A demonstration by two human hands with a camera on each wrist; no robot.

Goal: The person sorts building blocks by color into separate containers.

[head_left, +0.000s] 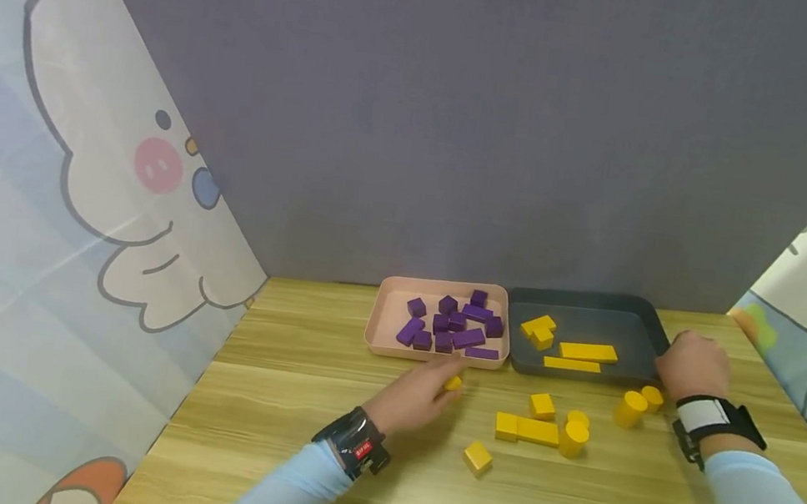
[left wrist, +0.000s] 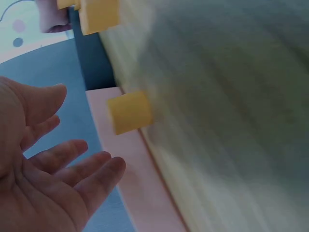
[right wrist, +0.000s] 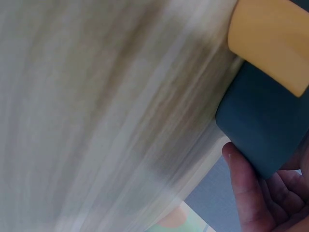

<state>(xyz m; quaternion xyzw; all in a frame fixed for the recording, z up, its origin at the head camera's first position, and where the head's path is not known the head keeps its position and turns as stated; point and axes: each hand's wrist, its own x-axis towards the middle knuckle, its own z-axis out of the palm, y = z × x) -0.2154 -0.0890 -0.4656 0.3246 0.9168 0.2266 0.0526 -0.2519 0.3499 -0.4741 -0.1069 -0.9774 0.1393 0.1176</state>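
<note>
My left hand (head_left: pixel 418 395) is held over the table just in front of the pink tray (head_left: pixel 391 351), its fingers loosely extended. Beside it stands a small yellow cylinder (left wrist: pixel 130 112), apart from the fingers in the left wrist view. At the far right, my right hand (head_left: pixel 695 368) grips the right end of the dark tray (right wrist: pixel 263 116), with fingers bent around its wall. Several yellow blocks (head_left: pixel 588 352) lie in that tray. Two yellow cylinders (head_left: pixel 630 409) stand in front of its right corner, close to the right hand.
Purple blocks (head_left: pixel 457 322) are scattered inside the pink tray, which adjoins the dark one. On the table in front are a yellow cube (head_left: pixel 542 405), a long yellow block (head_left: pixel 538 432), more cylinders (head_left: pixel 574 439) and a nearer yellow block (head_left: pixel 478 458). A grey panel (head_left: pixel 464 125) rises behind.
</note>
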